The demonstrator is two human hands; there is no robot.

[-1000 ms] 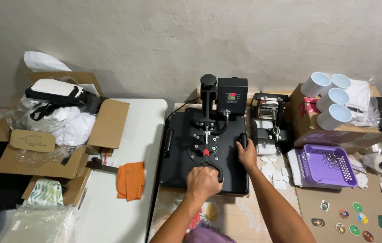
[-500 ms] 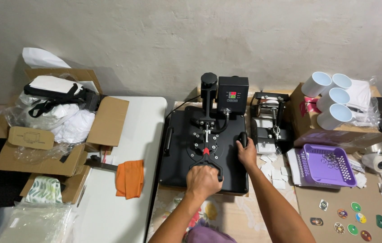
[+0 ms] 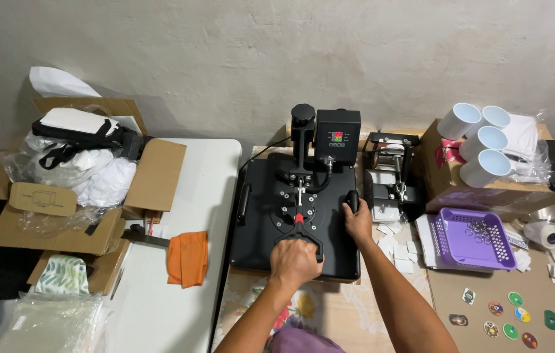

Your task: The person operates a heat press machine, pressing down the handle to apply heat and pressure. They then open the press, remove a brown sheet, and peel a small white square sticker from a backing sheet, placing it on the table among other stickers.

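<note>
The left hand (image 3: pixel 295 260) is closed around the front handle (image 3: pixel 300 236) of the black heat press (image 3: pixel 297 219). The right hand (image 3: pixel 358 223) is closed around the press's right side grip (image 3: pixel 353 198). Compared with one second ago, neither hand nor the upper platen has shifted; the press remains shut and flat. Left of the handle grip, the white table (image 3: pixel 186 196) carries an orange cloth (image 3: pixel 187 257) near the platen edge. Right of the side grip, a mug press (image 3: pixel 392 176) stands close, limiting room.
</note>
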